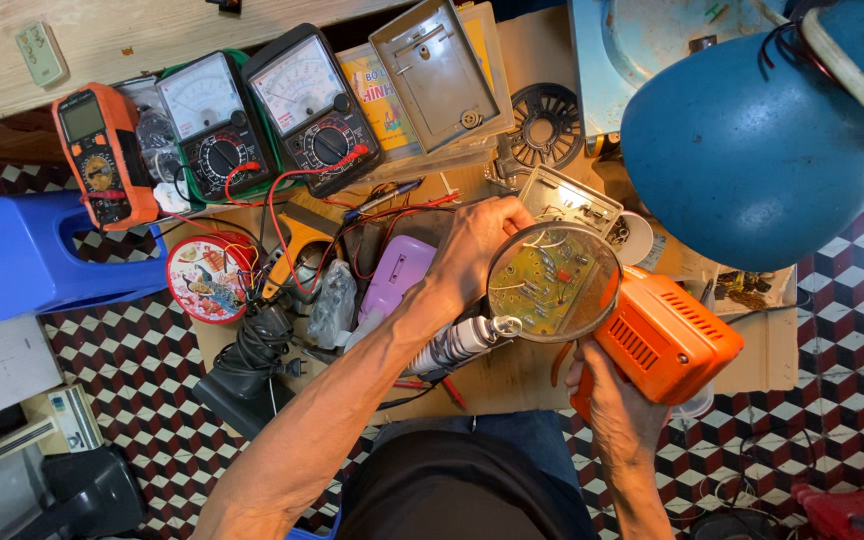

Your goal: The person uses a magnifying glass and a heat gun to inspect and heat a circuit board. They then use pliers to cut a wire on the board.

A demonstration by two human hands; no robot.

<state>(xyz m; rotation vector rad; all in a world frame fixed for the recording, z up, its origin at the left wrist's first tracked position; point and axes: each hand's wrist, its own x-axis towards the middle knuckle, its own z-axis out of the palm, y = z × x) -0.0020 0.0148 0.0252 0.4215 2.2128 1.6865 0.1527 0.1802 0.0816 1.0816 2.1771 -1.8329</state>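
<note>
Centrally, a circuit board (pixel 550 205) was gripped by the left hand (pixel 472 245) behind a magnifying glass (pixel 553 282); the right hand (pixel 612 400) was closed on an orange tool (pixel 662 340), fingers hidden.

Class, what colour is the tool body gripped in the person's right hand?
Orange, seen in the head view: the tool body in the right hand.

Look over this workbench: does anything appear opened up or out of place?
Yes. The orange device under the right hand is opened, its round circuit board exposed and held by the left hand. A grey cover lies tilted.
</note>
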